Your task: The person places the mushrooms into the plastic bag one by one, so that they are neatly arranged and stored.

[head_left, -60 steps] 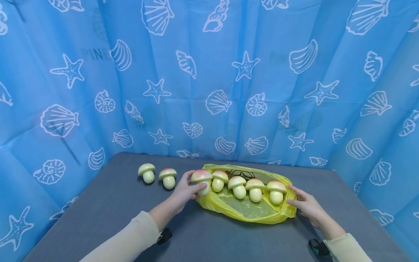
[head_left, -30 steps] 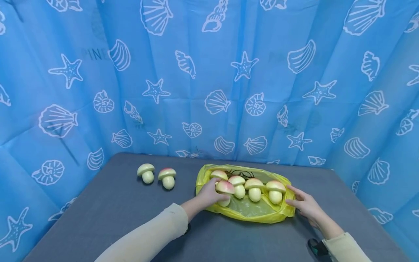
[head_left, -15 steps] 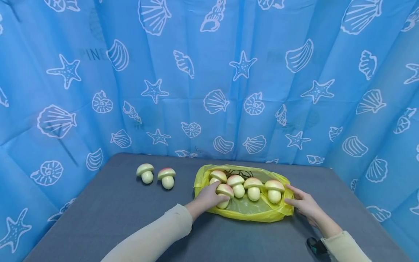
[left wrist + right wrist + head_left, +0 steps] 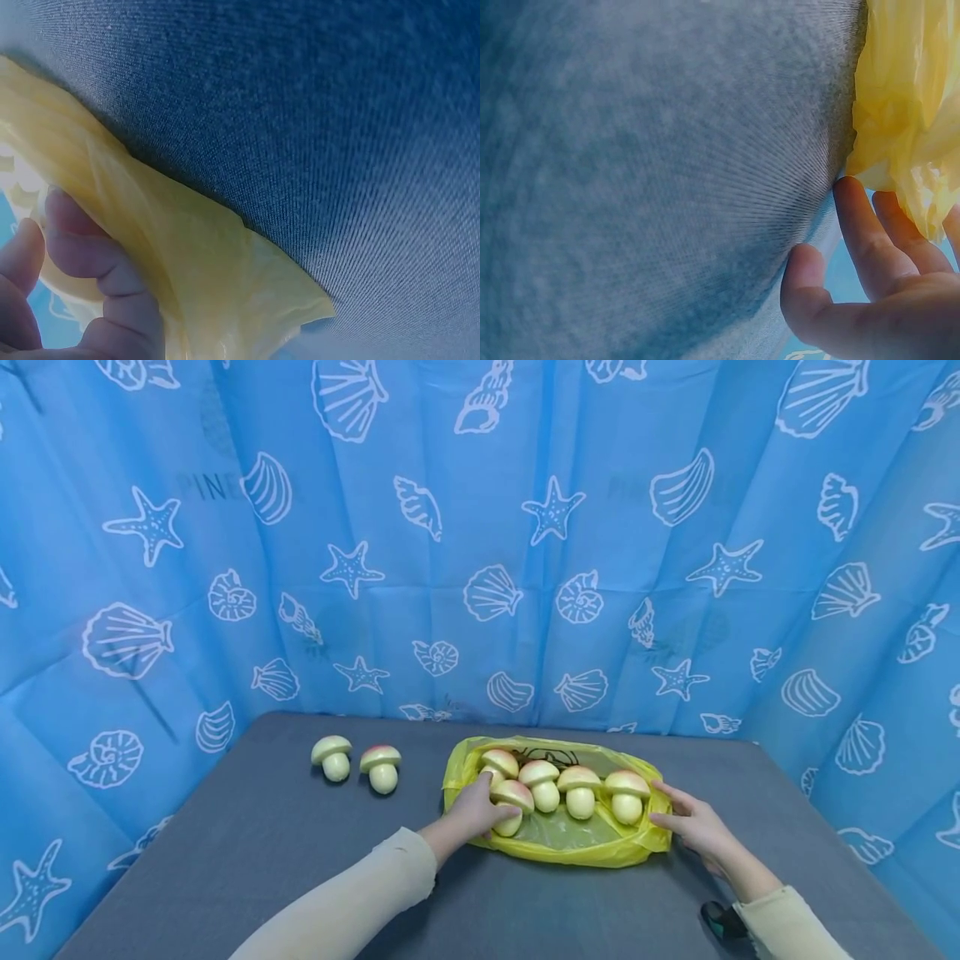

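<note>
My left hand (image 4: 474, 810) grips the cap of a toy mushroom (image 4: 513, 795) with a pinkish top, low in the left front of a yellow plastic bag (image 4: 577, 855). Several similar mushrooms (image 4: 581, 793) lie side by side in the bag's open mouth. In the left wrist view, thumb and fingers (image 4: 124, 289) curl against the mushroom just inside the yellow plastic. My right hand (image 4: 701, 831) rests at the bag's right end, its fingers spread and touching the plastic. Seen from the right wrist, those fingers (image 4: 870, 244) reach loosely along the bag's crinkled side (image 4: 900, 97).
Two more mushrooms, one pale green (image 4: 332, 758) and one with a red-tinged cap (image 4: 381, 768), stand on the grey table (image 4: 300, 852) left of the bag. A blue shell-print curtain (image 4: 450, 543) hangs behind the table and at both sides.
My left hand has carried its mushroom rightward from over the bag's left edge and lowered it in among the others. The right hand has stayed at the bag's right end.
</note>
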Available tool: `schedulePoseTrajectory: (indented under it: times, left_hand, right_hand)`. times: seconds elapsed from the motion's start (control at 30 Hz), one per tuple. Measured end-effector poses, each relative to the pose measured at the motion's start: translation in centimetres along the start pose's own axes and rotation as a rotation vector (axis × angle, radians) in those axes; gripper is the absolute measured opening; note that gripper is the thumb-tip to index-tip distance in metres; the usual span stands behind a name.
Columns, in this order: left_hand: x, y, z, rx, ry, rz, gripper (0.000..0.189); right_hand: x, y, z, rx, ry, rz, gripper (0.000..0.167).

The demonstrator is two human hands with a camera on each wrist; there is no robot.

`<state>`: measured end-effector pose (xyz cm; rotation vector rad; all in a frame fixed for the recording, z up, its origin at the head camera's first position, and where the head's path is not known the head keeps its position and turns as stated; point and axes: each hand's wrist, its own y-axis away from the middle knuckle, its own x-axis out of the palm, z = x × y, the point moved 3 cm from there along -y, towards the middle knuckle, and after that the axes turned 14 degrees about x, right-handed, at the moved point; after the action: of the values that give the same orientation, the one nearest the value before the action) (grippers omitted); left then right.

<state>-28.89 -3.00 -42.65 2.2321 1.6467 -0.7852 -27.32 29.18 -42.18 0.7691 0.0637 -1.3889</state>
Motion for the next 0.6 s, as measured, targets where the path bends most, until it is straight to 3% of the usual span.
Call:
schedulePoseTrajectory:
  times: [0.27,0.43,0.6]
  left_hand:
    - [-0.4,0.2,-0.4,-0.004,-0.006,-0.003,0.078]
    - [-1.6,0.6,-0.7,-0.021,0.001,0.002,0.074]
    - [-3.2,1.3,-0.4,0.001,0.033,-0.009,0.068]
  right_hand:
    - [0.0,-0.1,-0.2,0.01,-0.009,0.004,0.07]
    - [0.0,0.1,-0.2,0.001,-0.012,0.005,0.071]
    - [0.0,0.1,-0.2,-0.001,-0.012,0.001,0.072]
